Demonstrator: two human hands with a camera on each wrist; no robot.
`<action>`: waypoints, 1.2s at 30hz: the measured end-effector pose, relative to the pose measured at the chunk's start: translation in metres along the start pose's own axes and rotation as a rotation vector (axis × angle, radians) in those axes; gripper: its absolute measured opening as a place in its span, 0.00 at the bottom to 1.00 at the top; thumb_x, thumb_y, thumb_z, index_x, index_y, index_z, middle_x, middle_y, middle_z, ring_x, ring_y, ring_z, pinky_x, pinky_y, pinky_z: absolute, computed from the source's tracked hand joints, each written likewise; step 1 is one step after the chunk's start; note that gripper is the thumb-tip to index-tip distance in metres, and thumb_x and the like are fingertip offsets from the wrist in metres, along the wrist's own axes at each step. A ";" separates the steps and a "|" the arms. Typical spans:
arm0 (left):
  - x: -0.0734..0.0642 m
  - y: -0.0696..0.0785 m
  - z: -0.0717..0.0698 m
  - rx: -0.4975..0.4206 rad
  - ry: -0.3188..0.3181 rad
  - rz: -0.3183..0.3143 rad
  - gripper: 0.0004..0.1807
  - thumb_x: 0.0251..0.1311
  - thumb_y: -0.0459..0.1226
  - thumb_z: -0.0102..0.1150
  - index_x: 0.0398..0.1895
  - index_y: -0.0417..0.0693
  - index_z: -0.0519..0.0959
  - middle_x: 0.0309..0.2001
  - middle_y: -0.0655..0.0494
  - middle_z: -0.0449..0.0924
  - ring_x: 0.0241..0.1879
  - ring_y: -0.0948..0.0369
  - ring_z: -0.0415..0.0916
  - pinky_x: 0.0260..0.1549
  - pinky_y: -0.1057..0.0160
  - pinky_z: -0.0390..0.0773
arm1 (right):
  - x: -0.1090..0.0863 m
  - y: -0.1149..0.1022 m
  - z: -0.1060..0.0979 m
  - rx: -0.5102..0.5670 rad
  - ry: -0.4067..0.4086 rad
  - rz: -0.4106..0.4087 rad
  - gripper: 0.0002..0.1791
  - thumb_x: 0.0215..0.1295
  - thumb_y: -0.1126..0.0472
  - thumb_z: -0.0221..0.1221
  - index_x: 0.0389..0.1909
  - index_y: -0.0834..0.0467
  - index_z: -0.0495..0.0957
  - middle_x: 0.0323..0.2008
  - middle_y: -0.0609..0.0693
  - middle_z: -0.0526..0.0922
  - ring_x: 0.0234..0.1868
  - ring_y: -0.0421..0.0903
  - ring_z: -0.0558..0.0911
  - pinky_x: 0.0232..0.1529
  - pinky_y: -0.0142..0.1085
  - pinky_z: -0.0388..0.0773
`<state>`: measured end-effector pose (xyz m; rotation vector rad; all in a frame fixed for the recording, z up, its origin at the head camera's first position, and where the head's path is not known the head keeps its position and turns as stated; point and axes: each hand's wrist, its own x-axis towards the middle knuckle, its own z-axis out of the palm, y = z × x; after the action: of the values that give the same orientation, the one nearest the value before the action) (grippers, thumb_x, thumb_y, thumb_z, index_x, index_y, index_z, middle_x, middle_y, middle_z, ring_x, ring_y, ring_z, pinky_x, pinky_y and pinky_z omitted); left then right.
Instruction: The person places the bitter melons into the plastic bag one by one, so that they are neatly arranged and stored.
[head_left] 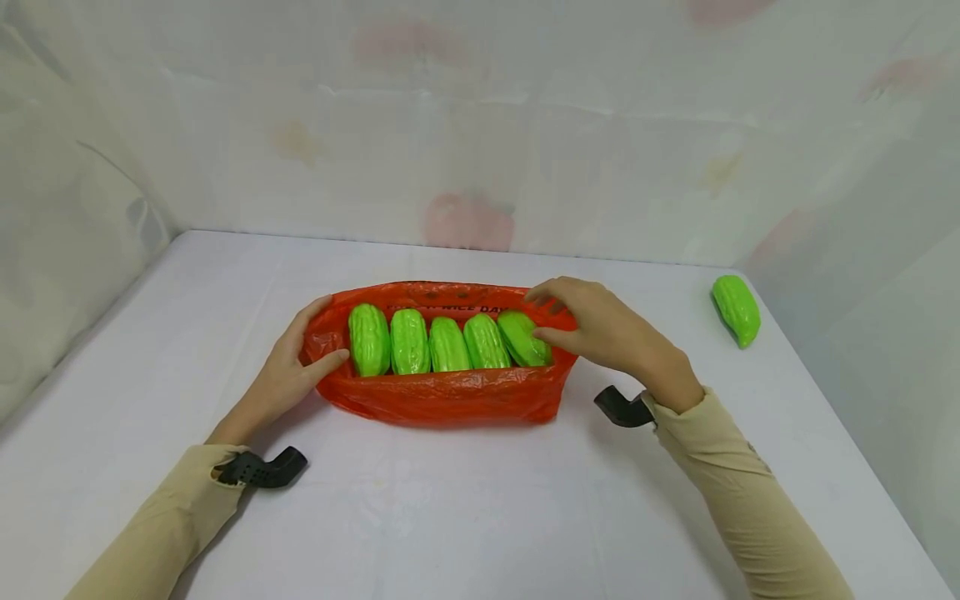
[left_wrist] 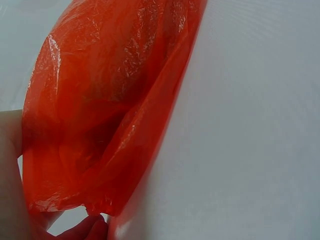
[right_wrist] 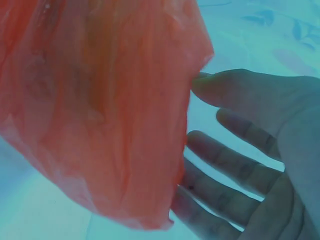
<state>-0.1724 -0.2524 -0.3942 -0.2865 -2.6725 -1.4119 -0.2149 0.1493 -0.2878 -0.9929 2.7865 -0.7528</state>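
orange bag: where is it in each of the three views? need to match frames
Head: orange bag sits centre frame on the white table, five green gourds lined up inside, one hand at each end.
Left wrist: bag fills the left and centre; table on the right.
Right wrist: bag fills the left; right hand at the right edge.
Shared landmark: the bag's crinkled orange film.

Lone green gourd (head_left: 737,310), white table (head_left: 480,517)
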 end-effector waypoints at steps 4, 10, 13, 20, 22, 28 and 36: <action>0.000 0.000 0.000 0.007 0.003 0.002 0.43 0.65 0.37 0.60 0.79 0.56 0.50 0.72 0.42 0.62 0.63 0.47 0.66 0.50 0.72 0.69 | -0.004 0.004 -0.003 0.006 0.051 -0.022 0.23 0.64 0.61 0.64 0.59 0.63 0.74 0.55 0.57 0.81 0.53 0.55 0.80 0.55 0.49 0.78; 0.000 0.001 0.000 0.015 0.004 0.001 0.43 0.65 0.37 0.60 0.79 0.56 0.49 0.72 0.42 0.61 0.64 0.46 0.65 0.55 0.52 0.71 | -0.011 0.013 -0.008 0.005 0.108 -0.032 0.23 0.64 0.62 0.65 0.58 0.62 0.75 0.55 0.57 0.81 0.53 0.54 0.82 0.54 0.50 0.79; 0.000 0.001 0.000 0.016 0.003 -0.003 0.43 0.65 0.37 0.60 0.79 0.56 0.49 0.72 0.42 0.61 0.64 0.46 0.65 0.55 0.50 0.71 | -0.014 0.016 -0.011 -0.004 0.112 -0.017 0.23 0.64 0.62 0.65 0.59 0.62 0.74 0.56 0.58 0.80 0.53 0.55 0.82 0.55 0.51 0.78; 0.000 0.001 0.000 0.011 0.002 -0.002 0.43 0.65 0.37 0.59 0.79 0.55 0.49 0.72 0.41 0.60 0.64 0.45 0.65 0.56 0.42 0.71 | -0.021 0.025 -0.015 -0.023 0.128 0.012 0.22 0.64 0.62 0.64 0.58 0.62 0.74 0.56 0.57 0.80 0.54 0.56 0.80 0.56 0.52 0.77; 0.000 0.001 0.000 0.012 0.000 -0.003 0.43 0.65 0.37 0.59 0.79 0.55 0.49 0.72 0.41 0.60 0.64 0.45 0.65 0.56 0.42 0.71 | -0.024 0.028 -0.016 -0.024 0.131 0.025 0.22 0.65 0.62 0.64 0.59 0.62 0.74 0.57 0.57 0.80 0.55 0.56 0.80 0.57 0.53 0.77; 0.001 0.001 0.000 0.018 0.000 -0.004 0.43 0.65 0.38 0.60 0.79 0.56 0.49 0.72 0.42 0.60 0.64 0.46 0.65 0.54 0.59 0.71 | -0.033 0.039 -0.020 -0.032 0.153 0.050 0.21 0.66 0.62 0.63 0.59 0.61 0.74 0.57 0.57 0.80 0.54 0.56 0.81 0.56 0.53 0.76; 0.001 -0.001 0.000 0.018 0.001 -0.004 0.43 0.65 0.38 0.60 0.79 0.57 0.49 0.73 0.43 0.60 0.64 0.47 0.65 0.51 0.71 0.69 | -0.041 0.053 -0.024 -0.047 0.200 0.061 0.21 0.65 0.63 0.63 0.58 0.62 0.74 0.57 0.57 0.80 0.53 0.57 0.81 0.55 0.53 0.77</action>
<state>-0.1732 -0.2527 -0.3947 -0.2786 -2.6854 -1.3877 -0.2186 0.2197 -0.2951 -0.8810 3.0013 -0.8250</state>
